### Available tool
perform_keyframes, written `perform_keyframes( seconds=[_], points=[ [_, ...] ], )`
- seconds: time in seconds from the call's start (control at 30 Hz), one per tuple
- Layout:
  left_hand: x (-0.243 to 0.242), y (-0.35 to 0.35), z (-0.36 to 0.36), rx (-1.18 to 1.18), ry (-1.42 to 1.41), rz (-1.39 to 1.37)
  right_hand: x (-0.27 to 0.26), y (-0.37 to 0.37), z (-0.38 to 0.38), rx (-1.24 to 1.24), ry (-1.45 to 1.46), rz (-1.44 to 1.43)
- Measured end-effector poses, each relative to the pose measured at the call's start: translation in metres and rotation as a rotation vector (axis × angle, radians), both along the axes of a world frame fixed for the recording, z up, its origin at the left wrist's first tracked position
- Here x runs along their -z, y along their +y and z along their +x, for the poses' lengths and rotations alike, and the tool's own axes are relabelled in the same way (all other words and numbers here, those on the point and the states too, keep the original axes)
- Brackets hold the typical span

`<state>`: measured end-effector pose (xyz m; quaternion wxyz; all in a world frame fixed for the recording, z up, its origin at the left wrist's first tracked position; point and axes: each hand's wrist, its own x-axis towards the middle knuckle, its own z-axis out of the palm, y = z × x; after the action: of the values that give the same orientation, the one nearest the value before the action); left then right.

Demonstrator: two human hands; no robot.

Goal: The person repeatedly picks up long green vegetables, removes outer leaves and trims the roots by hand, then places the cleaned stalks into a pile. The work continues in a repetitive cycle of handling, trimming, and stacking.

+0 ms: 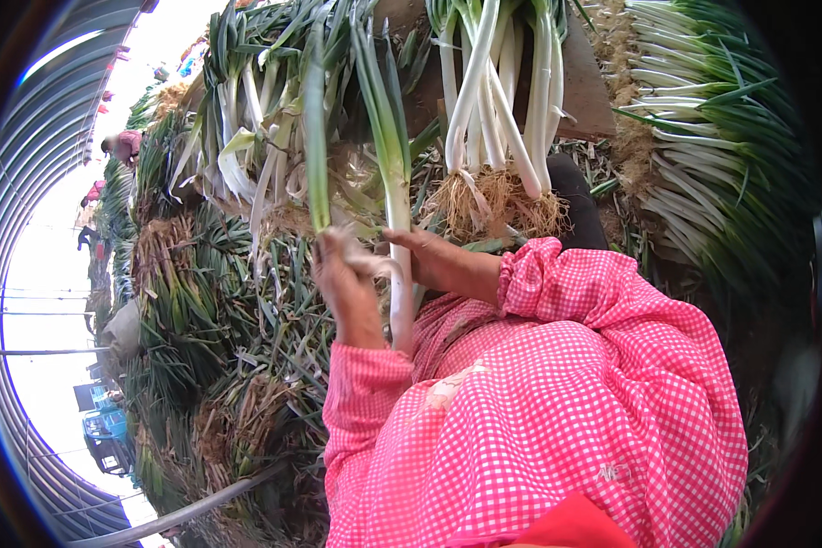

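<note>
A long green onion [399, 205], with green leaves above and a white shank below, stands roughly upright in the middle. My right hand [435, 260] grips its white shank, the thumb lying across it. To its left, my left hand [349, 288], blurred, is closed on a long green onion leaf [317, 137]. A pale strip of outer skin [373, 262] runs from that hand to the shank. The onion's lower end reaches my left sleeve. Above my right hand lie several cleaned green onions [493, 103] with bushy tan roots.
Stacked green onions [699, 137] with white shanks stand at the right. Unpeeled onions [240, 137] lie at the upper left; bundles [171, 308] and leaf litter lie below them. A metal pipe [198, 507] crosses the lower left. A person [127, 145] is far off under a ribbed roof.
</note>
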<state>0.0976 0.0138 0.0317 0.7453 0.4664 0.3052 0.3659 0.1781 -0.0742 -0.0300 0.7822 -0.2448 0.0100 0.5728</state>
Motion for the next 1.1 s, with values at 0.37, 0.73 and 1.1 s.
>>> perform_keyframes(
  seconds=[0.37,0.73,1.1],
  points=[
    [-0.024,0.063,-0.344,-1.081,0.459,0.438,-0.115,0.038,0.081,0.358,-0.013,0.003],
    [0.198,0.092,-0.515,-0.865,1.37,-0.137,-0.225,-0.024,0.18,0.564,-0.545,0.143],
    [0.12,0.112,-0.057,0.191,0.617,0.305,-0.111,-0.106,0.391,0.548,-0.764,-0.619]
  ],
)
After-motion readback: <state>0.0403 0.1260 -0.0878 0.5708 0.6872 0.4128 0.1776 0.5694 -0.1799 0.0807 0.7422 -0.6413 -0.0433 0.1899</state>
